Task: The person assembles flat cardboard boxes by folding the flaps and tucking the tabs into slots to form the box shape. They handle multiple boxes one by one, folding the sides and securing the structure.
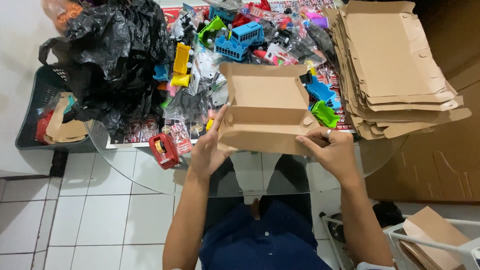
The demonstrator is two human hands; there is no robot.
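Brown cardboard box [265, 107], half folded, stands on the near edge of the glass table [150, 172], and both hands hold it: the left hand [209, 150] presses its left side with fingers spread, the right hand [332, 150] pinches its near right corner. A red tape dispenser [164, 149] lies left of the left hand. Farther away are plastic toy vehicles [240, 37], a black plastic bag [117, 55] at far left and a stack of flat cardboard sheets [395, 65] at far right.

Toy pile [240, 45] behind; near glass edge [150, 172] seemingly free.

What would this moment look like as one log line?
left hand: holds cardboard box | right hand: holds box | tape dispenser: nearby
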